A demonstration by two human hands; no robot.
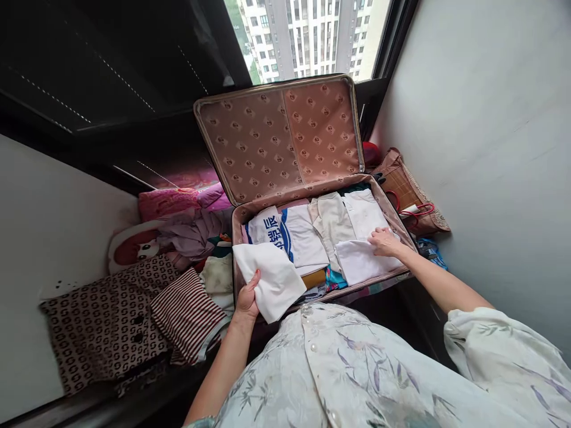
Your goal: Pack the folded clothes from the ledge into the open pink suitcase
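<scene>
One head-worn camera looks forward and steeply down, close over the open suitcase (pixel 312 238) below the window (pixel 307 35).

Open suitcase (pixel 250 217) holds folded clothes (pixel 307 238); patterned cushions (pixel 107 321) lie on the ledge beside it

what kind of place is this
Probably a bedroom nook by a window in a high-rise flat: apartment towers show through the glass, an open suitcase of folded clothes sits on the ledge, and cushions and a plush toy lie beside it.
</scene>
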